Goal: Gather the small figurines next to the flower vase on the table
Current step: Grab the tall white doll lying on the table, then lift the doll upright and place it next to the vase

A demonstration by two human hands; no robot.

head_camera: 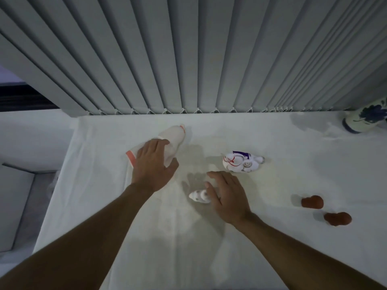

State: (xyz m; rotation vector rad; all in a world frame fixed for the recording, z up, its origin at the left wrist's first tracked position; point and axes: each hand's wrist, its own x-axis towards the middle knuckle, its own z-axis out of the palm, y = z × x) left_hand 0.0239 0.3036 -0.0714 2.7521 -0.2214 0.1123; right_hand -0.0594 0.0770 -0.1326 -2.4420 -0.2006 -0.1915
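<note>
A large pale figurine with orange trim lies on the white table; my left hand rests on top of it with fingers curled around its body. A small white figurine lies in the middle, and my right hand is over its right side, thumb touching it, fingers spread. A white figurine with purple and red marks lies on its side beyond my right hand. Two brown figurines sit at the right. The blue-and-white flower vase stands at the far right, partly cut off.
Grey vertical blinds hang right behind the table's far edge. The table's left edge drops off to a lower white surface. A wet-looking patch marks the cloth beside the vase.
</note>
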